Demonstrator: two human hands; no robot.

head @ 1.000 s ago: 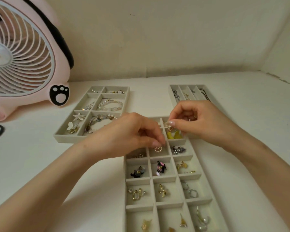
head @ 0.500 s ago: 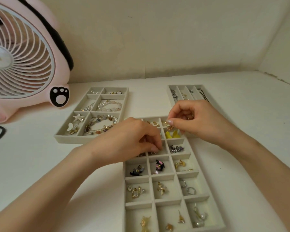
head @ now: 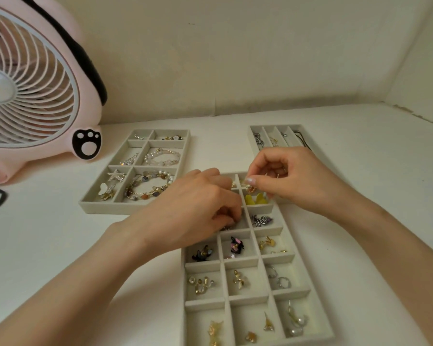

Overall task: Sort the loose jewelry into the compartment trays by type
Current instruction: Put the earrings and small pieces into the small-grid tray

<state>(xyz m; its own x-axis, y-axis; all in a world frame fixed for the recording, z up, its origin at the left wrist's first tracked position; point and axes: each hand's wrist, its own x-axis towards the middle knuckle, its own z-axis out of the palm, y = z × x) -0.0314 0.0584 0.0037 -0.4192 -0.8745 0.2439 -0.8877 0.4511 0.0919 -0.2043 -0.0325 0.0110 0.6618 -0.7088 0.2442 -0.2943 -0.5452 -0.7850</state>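
Pinching a small gold earring point(head: 248, 187) between thumb and fingertip, the right hand point(head: 298, 181) keeps a closed grip over the far end of the grey earring tray point(head: 248, 298), close above a divider between two cells. Just below the grip lie yellow earrings point(head: 255, 199) in their own cell, and one cell nearer the person is a twisted silver piece point(head: 261, 220). Beside the grip, the left hand point(head: 193, 208) curls its fingers down into a middle-column cell. Whether it holds anything cannot be told, since the fingertips hide it. Farther left of the grip sits the bracelet tray point(head: 105, 208), and beyond the grip the necklace tray point(head: 273, 126), both on the white worktop point(head: 48, 245). One likely slip: let go over the divider, the tiny earring could drop into the wrong cell or skip off the rim. The crowding left knuckles could also knock it loose.
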